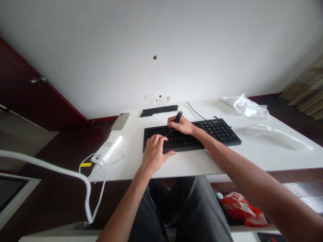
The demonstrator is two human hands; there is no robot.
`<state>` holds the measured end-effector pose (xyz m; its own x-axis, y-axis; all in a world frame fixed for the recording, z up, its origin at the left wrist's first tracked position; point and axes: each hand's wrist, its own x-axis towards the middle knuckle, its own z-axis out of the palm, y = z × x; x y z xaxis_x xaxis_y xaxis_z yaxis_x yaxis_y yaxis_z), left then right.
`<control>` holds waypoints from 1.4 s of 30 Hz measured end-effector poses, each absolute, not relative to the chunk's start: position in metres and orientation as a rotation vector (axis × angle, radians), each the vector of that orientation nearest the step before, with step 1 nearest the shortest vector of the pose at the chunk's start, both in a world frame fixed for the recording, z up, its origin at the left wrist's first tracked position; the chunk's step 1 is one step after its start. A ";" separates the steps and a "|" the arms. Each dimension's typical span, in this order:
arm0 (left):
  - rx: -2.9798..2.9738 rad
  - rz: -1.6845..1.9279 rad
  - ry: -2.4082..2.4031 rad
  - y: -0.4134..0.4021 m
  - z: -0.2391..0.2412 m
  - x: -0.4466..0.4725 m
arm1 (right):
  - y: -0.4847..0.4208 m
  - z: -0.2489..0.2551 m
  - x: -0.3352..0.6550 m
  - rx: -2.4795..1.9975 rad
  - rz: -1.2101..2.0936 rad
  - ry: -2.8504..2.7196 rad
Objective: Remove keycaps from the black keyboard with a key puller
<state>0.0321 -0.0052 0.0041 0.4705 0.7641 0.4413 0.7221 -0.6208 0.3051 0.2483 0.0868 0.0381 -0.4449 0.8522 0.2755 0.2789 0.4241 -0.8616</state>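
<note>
Prying seemed underway at the keyboard point(188, 143) on the counter point(133, 165).
The right hand point(183, 126) grasped a black tool point(178, 116); the left hand point(153, 153) rested there, fingers released; the next pull likely needed bracing.

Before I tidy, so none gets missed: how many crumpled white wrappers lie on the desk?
2: the far wrapper at the back right of the desk, and the near wrapper closer in, right of the keyboard. More could be hidden beneath.
</note>
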 end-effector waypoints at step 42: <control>2.540 0.956 1.320 -0.009 0.009 0.034 | 0.080 0.045 0.247 -0.862 1.291 -1.971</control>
<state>0.0337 -0.0090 0.0094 0.4190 0.7725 0.4772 0.6943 -0.6113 0.3799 0.2469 0.0796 0.0449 -0.5931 0.7919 0.1454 0.1831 0.3085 -0.9334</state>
